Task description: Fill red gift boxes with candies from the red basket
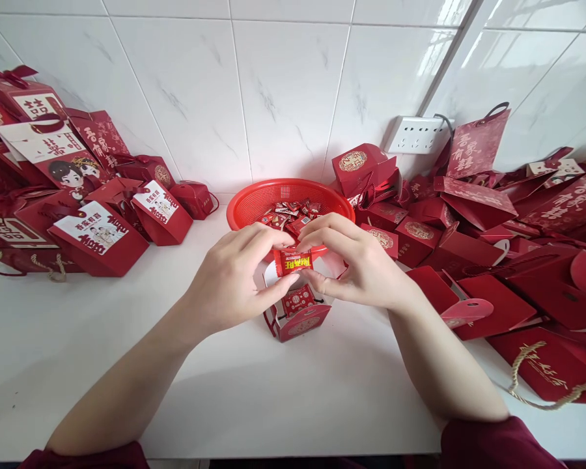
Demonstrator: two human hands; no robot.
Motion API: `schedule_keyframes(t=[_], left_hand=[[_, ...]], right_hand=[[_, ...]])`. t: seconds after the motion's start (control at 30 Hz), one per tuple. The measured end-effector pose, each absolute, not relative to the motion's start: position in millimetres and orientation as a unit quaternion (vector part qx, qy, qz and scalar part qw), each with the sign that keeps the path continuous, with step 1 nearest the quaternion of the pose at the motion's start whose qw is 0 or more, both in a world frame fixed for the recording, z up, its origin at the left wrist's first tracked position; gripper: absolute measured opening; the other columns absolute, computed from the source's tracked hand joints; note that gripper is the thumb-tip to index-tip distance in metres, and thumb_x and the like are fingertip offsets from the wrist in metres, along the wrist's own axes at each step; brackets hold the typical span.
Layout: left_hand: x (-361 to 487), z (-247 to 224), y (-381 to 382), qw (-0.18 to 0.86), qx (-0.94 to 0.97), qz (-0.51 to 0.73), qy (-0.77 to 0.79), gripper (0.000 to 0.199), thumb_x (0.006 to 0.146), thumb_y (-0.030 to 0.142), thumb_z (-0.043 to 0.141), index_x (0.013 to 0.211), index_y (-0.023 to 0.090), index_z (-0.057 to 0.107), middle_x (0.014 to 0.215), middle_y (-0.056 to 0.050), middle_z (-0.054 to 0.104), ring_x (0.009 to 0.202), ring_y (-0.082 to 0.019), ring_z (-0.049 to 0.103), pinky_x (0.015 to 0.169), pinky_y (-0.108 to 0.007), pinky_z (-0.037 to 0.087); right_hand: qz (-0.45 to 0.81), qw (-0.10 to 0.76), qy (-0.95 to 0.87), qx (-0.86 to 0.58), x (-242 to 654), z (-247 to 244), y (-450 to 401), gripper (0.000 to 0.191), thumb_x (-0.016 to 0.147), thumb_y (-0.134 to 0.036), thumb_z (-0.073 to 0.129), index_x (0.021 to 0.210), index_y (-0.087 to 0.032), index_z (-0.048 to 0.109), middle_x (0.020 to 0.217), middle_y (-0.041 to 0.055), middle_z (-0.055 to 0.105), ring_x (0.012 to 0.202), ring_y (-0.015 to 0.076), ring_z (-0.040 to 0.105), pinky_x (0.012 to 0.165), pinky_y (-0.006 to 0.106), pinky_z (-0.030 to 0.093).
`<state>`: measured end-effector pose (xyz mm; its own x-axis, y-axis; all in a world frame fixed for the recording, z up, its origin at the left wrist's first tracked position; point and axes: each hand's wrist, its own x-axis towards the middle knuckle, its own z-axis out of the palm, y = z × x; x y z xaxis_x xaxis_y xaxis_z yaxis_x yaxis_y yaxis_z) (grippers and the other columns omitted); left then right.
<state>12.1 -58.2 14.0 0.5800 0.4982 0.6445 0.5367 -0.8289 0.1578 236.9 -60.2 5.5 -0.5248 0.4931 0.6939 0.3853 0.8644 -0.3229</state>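
Both hands meet over a small open red box (303, 324) on the white table. My left hand (237, 277) and my right hand (356, 260) hold a red candy packet (294, 262) with yellow lettering between their fingertips, just above the box. Inside the box lies another red patterned packet (299, 299). Right behind the hands, a red plastic basket (241, 202) holds several wrapped candies (286, 215).
Red gift boxes and bags (100, 238) stand in a group at the left. A large pile of red boxes (469, 247) covers the right side. A white power strip (415, 135) is on the tiled wall (288, 98) behind the white table (293, 404).
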Motion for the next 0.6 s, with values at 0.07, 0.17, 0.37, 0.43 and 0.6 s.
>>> schedule_keyframes(t=[0.07, 0.17, 0.37, 0.43, 0.6], left_hand=[[8, 18, -60, -0.014, -0.887, -0.324, -0.329, 0.038, 0.084, 0.031, 0.067, 0.119, 0.023, 0.055, 0.113, -0.004, 0.066, 0.101, -0.019, 0.063, 0.088, -0.033, 0.050], [1, 25, -59, -0.047, -0.886, -0.273, -0.373, 0.035, 0.086, 0.037, 0.065, 0.118, 0.024, 0.057, 0.115, -0.003, 0.065, 0.104, -0.019, 0.062, 0.087, -0.032, 0.050], [-9, 22, -50, -0.065, -0.909, -0.195, -0.364, 0.017, 0.091, 0.037, 0.057, 0.098, 0.026, 0.068, 0.100, -0.001, 0.066, 0.083, -0.016, 0.064, 0.069, -0.026, 0.049], [-9, 16, -47, -0.090, -0.926, -0.154, -0.331, 0.019, 0.092, 0.034, 0.055, 0.087, 0.026, 0.071, 0.097, -0.001, 0.064, 0.074, -0.014, 0.064, 0.066, -0.025, 0.049], [-10, 11, -48, -0.129, -0.949, -0.113, -0.265, 0.022, 0.089, 0.025, 0.057, 0.072, 0.025, 0.071, 0.091, 0.000, 0.065, 0.067, -0.013, 0.063, 0.061, -0.023, 0.049]], right_hand=[[0.068, 0.388, -0.876, -0.277, 240, 7, -60, 0.018, 0.087, -0.025, 0.064, 0.104, -0.022, 0.061, 0.108, 0.0091, 0.062, 0.103, 0.0249, 0.060, 0.087, 0.040, 0.052], [0.093, 0.318, -0.892, -0.307, 242, 3, -58, 0.019, 0.090, -0.028, 0.062, 0.108, -0.021, 0.063, 0.109, 0.0082, 0.063, 0.095, 0.0224, 0.063, 0.081, 0.037, 0.053], [0.121, 0.240, -0.911, -0.313, 239, -5, -56, 0.021, 0.098, -0.024, 0.052, 0.113, -0.019, 0.065, 0.103, 0.0079, 0.067, 0.082, 0.0184, 0.066, 0.074, 0.032, 0.052], [0.134, 0.232, -0.910, -0.317, 239, -4, -56, 0.021, 0.098, -0.017, 0.048, 0.106, -0.018, 0.068, 0.095, 0.0064, 0.068, 0.077, 0.0166, 0.065, 0.069, 0.029, 0.050], [0.177, 0.161, -0.914, -0.329, 240, -7, -61, 0.030, 0.083, -0.006, 0.062, 0.107, -0.022, 0.069, 0.097, 0.0030, 0.073, 0.081, 0.0181, 0.068, 0.067, 0.027, 0.050]])
